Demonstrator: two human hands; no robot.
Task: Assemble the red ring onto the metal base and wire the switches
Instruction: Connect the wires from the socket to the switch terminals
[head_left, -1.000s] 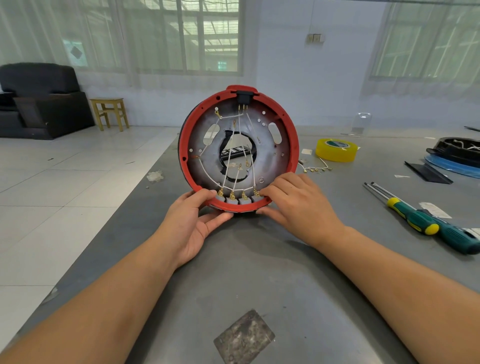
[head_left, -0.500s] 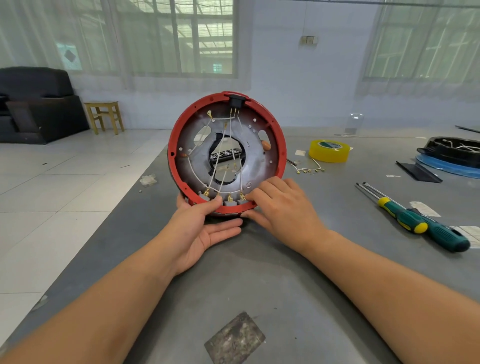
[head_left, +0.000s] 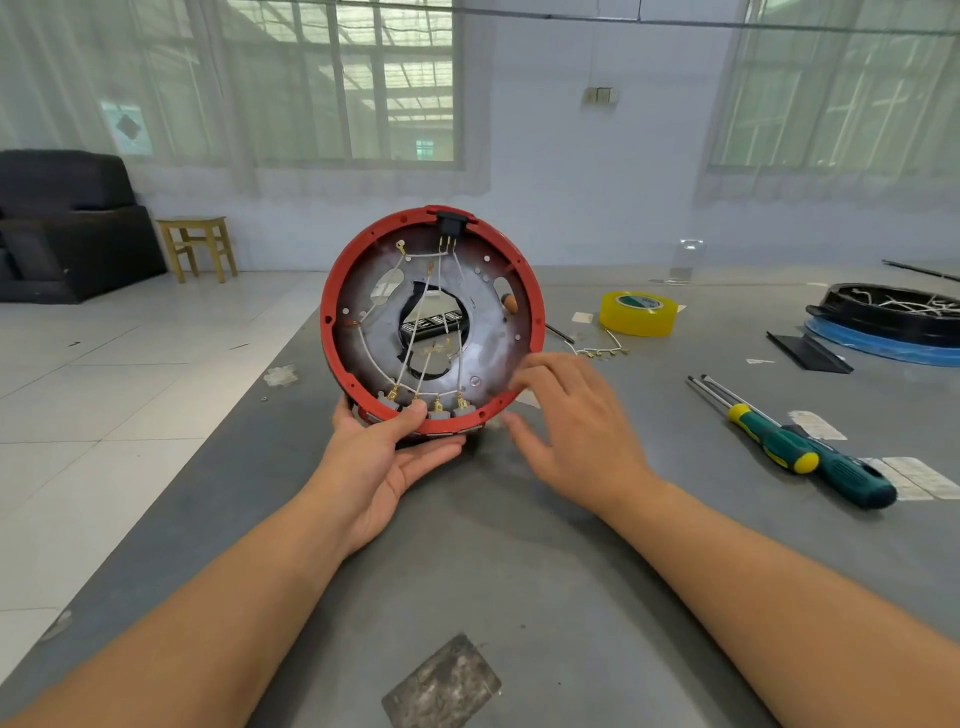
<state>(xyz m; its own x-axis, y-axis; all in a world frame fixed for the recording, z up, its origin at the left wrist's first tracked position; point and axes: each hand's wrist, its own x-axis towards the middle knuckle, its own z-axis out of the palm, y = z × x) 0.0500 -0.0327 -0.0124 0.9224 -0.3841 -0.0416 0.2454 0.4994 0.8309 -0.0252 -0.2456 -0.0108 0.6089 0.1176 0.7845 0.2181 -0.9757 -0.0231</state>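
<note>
I see the ring (head_left: 332, 306) seated on the base (head_left: 483, 343) and stood on edge at centre frame, just above the table (head_left: 545, 597); my left hand (head_left: 384, 462) cups it from below, thumb curled over the lower rim beside the switches (head_left: 436, 408), fingers under the back; my right hand (head_left: 576, 421) hangs just right of the rim, fingers spread and loose, holding nothing; whether a fingertip touches the ring I cannot tell.

The wires (head_left: 415, 332) run from the plug (head_left: 448, 224) at top down to the switches, and all four terminals look seated; I judge the wiring nearly done.

Risks as I read them: one hand alone carries the upright assembly, so a slack thumb could let it roll or tip toward the left edge of the table, which lies close on that side with floor below; the thumb sits near a terminal, so a squeeze could bend a tab or pull a wire loose; a careless right-hand reach could snag the wires crossing the centre hole.

Room: bare table in the lower middle, good for laying the piece flat; to the right lie the screwdrivers (head_left: 800, 452); the tape (head_left: 640, 313) and spare leads (head_left: 602, 349) sit behind the right hand, a black part (head_left: 883, 312) at far right.
</note>
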